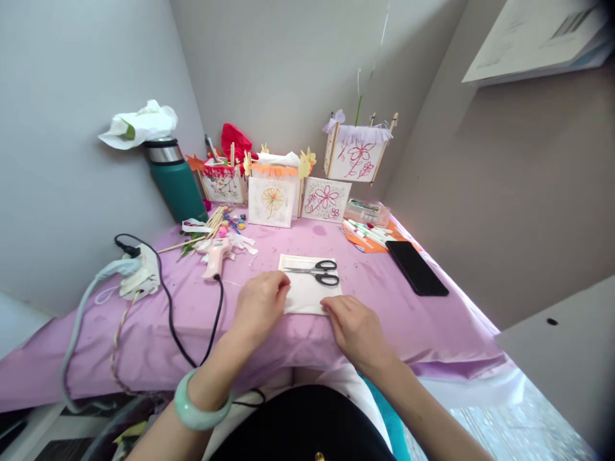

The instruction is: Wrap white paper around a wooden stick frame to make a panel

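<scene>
In front of me a small white square panel [302, 299], like a stretched canvas, lies on the purple cloth. Scissors [317, 272] with black handles rest closed across its upper half, blades pointing left. My left hand [262, 304] is at the panel's left edge, fingers curled and pressed together; whatever is between the fingertips is hidden. At the panel's lower right corner, my right hand [356, 328] pinches the near edge between thumb and fingers.
A pink glue gun [218, 257], corded, lies left near a power strip [141, 275]. A green bottle [177, 186] and decorated boxes [358, 153] stand behind, with two drawn canvases [271, 203]. Markers [369, 234] and a black phone [417, 269] lie right.
</scene>
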The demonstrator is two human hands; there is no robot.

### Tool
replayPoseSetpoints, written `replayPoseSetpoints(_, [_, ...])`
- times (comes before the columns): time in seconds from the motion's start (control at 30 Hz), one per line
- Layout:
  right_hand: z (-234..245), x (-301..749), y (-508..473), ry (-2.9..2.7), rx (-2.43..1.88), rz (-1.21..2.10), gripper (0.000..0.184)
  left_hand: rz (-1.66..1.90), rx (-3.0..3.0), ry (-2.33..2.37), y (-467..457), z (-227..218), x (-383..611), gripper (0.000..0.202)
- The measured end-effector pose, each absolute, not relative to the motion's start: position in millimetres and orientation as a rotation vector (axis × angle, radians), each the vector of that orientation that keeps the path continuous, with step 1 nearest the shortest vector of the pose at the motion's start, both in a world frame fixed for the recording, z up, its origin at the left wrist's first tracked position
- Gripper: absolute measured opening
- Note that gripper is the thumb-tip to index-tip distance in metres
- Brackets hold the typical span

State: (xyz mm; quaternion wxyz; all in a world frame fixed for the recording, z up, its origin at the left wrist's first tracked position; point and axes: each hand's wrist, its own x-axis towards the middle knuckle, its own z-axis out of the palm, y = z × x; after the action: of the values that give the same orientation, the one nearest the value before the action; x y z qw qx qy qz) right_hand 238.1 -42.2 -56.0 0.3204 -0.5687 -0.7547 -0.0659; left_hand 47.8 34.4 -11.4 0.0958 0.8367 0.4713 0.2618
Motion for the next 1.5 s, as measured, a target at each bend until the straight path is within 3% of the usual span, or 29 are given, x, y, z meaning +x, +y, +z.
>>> replayPoseSetpoints(0.3, [-50.9,236.5,-44.9,-1.980,-1.555,-0.169,0.021,0.631,2.522,1.372,5.0,-26.6,6.9,0.009])
replayPoseSetpoints(0.6, [-48.6,234.4,-46.5,-1.953,-1.583,-0.142,0.021,0.718,2.769,1.569,-1.0,-31.8,9.1,0.006])
replayPoseSetpoints(1.1, [-48.3,234.6,-45.9,-1.952,-1.602,-0.122,0.021,0.792,2.664,1.109,27.1,-31.2,4.0,0.015])
replayPoseSetpoints(1.5, [-44.7,235.8,-46.2,-1.995,-1.573,-0.097,0.022,0.348,2.537,1.000,60.5,0.0,14.8,0.019])
